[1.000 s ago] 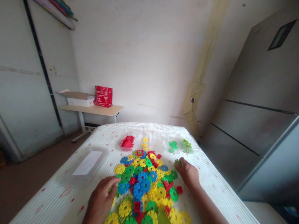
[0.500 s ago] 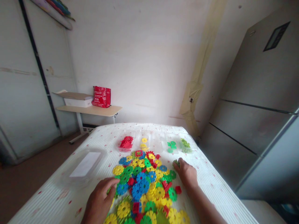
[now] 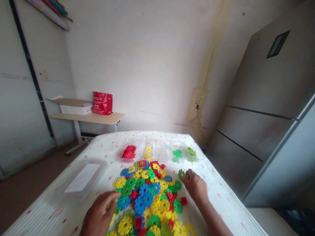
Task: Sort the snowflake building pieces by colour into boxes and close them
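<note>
A large heap of flower-shaped plastic pieces in yellow, blue, green and red [image 3: 147,198] lies across the middle of the table. My right hand [image 3: 196,186], right of the heap, pinches an olive-green toothed piece [image 3: 181,173] at its fingertips. At the heap's left edge, my left hand [image 3: 100,209] has its fingers curled, with a bit of green showing between thumb and fingers. Behind the heap stand clear containers: one with red pieces [image 3: 129,152], one with yellow pieces [image 3: 148,149], one with green pieces [image 3: 177,153] and one with light green pieces [image 3: 191,151].
A clear tray with a white sheet [image 3: 83,178] lies at the left on the striped tablecloth [image 3: 103,147]. Beyond are a side table [image 3: 108,118] with a red bag [image 3: 102,103] and a white box [image 3: 75,109]. A grey fridge [image 3: 261,98] stands at the right.
The view has shifted slightly, moving the scene left. More of the olive-green piece shows at my right fingertips. My left hand remains at the heap's left edge.
</note>
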`<state>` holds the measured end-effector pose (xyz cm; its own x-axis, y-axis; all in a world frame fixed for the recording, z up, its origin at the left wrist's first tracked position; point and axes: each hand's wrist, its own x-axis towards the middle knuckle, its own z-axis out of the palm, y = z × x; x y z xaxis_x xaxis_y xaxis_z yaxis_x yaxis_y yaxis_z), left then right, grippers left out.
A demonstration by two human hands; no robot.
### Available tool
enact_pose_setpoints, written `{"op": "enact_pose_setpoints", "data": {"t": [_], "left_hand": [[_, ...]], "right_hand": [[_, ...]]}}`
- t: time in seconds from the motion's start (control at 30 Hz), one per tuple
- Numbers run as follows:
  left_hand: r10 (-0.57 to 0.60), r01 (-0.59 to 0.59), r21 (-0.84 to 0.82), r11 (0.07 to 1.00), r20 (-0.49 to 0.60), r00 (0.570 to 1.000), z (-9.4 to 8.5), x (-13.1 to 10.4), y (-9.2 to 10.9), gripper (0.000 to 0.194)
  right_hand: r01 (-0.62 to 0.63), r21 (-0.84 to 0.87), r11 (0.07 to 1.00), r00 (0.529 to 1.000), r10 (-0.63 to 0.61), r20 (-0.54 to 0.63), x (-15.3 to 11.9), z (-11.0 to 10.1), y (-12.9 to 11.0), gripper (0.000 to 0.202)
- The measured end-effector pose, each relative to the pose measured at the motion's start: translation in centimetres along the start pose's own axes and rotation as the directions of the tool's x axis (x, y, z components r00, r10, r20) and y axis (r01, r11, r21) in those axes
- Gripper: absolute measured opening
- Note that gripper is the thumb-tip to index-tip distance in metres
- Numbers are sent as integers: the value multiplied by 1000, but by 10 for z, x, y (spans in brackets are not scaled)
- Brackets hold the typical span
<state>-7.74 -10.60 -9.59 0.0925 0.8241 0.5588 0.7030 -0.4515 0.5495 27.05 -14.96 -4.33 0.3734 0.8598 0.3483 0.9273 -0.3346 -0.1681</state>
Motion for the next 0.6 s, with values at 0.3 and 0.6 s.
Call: {"op": "enact_pose_setpoints", "data": {"t": [0.3, 0.6], "left_hand": [[-6, 6, -7, 1000, 1, 1000, -3, 3, 2, 27], [-103, 104, -28, 994, 41, 994, -11, 4, 10, 27]], "right_hand": [[-100, 284, 953, 993, 76, 96, 5, -8, 7, 15], [-232, 357, 905, 966, 256, -21, 107, -46, 67, 27]]}}
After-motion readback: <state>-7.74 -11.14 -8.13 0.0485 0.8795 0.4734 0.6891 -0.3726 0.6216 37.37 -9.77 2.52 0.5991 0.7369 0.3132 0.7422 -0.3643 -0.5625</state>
